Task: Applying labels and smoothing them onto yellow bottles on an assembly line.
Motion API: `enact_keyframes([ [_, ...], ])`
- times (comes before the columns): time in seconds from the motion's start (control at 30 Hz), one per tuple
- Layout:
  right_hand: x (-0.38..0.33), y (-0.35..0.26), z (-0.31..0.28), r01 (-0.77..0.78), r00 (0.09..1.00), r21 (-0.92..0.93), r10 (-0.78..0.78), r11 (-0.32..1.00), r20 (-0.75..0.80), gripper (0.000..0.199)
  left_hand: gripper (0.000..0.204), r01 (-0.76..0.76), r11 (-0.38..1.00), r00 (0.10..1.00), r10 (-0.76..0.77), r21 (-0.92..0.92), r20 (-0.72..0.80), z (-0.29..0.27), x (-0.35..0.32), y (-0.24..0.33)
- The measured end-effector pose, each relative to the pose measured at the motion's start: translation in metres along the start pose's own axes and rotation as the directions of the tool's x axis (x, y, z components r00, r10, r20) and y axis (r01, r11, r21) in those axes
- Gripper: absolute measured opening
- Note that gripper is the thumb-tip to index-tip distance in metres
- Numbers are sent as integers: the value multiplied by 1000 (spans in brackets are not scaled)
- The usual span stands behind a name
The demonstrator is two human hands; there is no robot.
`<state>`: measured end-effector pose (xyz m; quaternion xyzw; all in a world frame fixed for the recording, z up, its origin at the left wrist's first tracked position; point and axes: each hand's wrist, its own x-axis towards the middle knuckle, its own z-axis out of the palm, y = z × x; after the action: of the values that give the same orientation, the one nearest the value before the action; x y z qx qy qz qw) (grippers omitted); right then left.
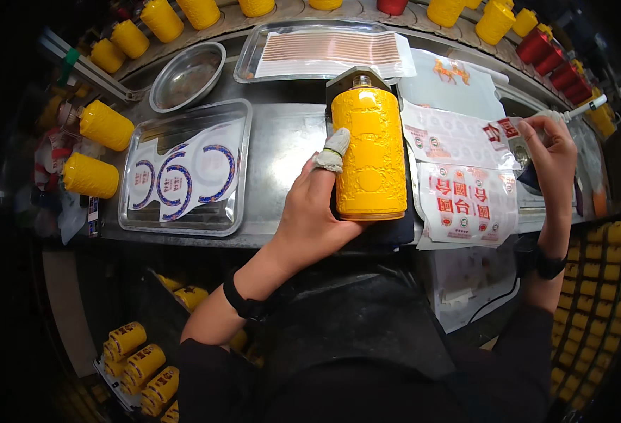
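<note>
Far left there's a metal tray (215, 220) with white sheets of curved blue decals (199, 176), then the left hand (314, 218) gripping a yellow bottle (369, 155) mid-bench, one capped digit against its side; can't tell if the hidden fingers are spread. Next, red-printed sheets (469, 204), and the right hand (551, 144) pinching a red decal (500, 130) between thumb and finger.

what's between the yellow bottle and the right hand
In the head view, a pale printed sheet lies between the yellow bottle and the right hand, with a red decal nearest the hand.
</note>
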<state>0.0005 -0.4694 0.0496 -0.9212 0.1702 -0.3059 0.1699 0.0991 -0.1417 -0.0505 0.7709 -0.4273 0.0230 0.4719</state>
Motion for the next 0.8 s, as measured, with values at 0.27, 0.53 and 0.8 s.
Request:
enact_keyframes([
  [0.27, -2, -103, -9, 74, 924, 426, -223, 901, 310, 13, 93, 143, 983, 989, -138, -120, 48, 0, -6, -2],
  [0.53, 41, -119, 71, 210, 791, 469, -431, 858, 434, 25, 90, 137, 970, 988, -120, -200, 95, -11, 0, -1],
  [0.8, 48, -103, 103, 263, 771, 504, -494, 822, 402, 22, 57, 269, 705, 932, -361, -656, -6, 8, 37, 4],
])
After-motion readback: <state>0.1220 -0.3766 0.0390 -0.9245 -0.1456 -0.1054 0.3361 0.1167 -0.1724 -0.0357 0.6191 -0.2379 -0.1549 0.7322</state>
